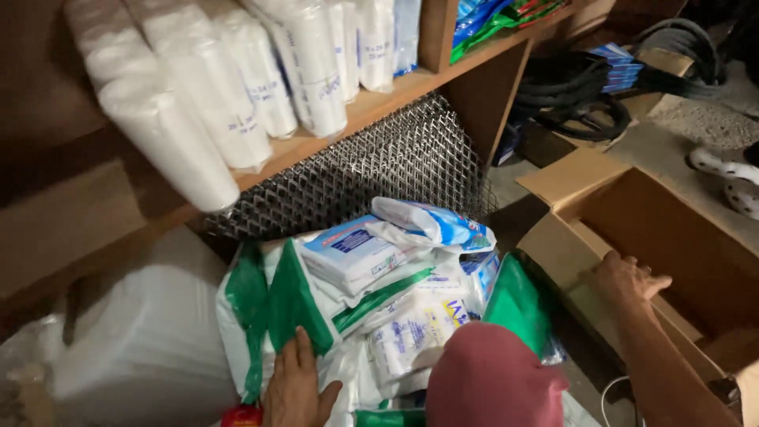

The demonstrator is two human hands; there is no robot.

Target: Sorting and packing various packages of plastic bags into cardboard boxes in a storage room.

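2 hands (294, 387), 1 open box (672, 237)

White rolls of plastic bags (198, 95) are seen on the brown wooden shelf (379, 103) at upper left. At centre, a white sack with green stripes (292, 308) is shown under blue-and-white packets (356, 253). A dark diamond-patterned mesh (379, 166) is spotted behind; a tan cardboard box (672, 229) at right.

An open white and green sack (308, 316) stands upright, stuffed with white and blue plastic packets (356, 257). Just right of the sack lies an open brown cardboard box (672, 229), flaps spread.
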